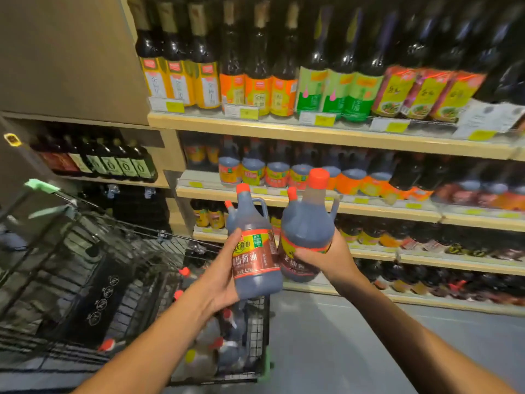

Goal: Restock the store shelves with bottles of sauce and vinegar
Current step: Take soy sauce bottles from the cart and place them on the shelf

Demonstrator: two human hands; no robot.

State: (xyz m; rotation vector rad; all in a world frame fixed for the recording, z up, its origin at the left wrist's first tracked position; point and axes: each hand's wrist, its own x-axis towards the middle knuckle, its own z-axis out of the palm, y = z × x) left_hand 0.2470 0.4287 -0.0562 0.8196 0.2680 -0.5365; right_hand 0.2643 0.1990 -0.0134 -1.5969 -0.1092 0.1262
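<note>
Both of your hands are loaded: your left hand (224, 268) wraps the lower body of a jug of dark soy sauce (254, 245), thumb across the front of its label and fingers curled behind, while your right hand (321, 258) cups a second jug (306, 226) from below and behind, fingers curled round its base. You hold each low on the body, not by the moulded handle, which looks deliberate: it leaves the red caps up and the labels facing you, so the jugs can go onto a shelf upright and front-facing without a regrip. The two jugs sit side by side just below the centre of the frame, close enough that they may be touching. They hang in front of the middle shelf (312, 201), where a row of matching red-capped jugs (277, 172) already stands with its labels turned outward; that is likely where yours belong. The shopping trolley (119, 280) fills the lower left of the frame, with more capped bottles (224, 348) lying in its basket near the bottom centre, so the restock seems far from finished. Taller bottles (255, 61) line the top shelf across the upper frame, a different product from the one you carry
</note>
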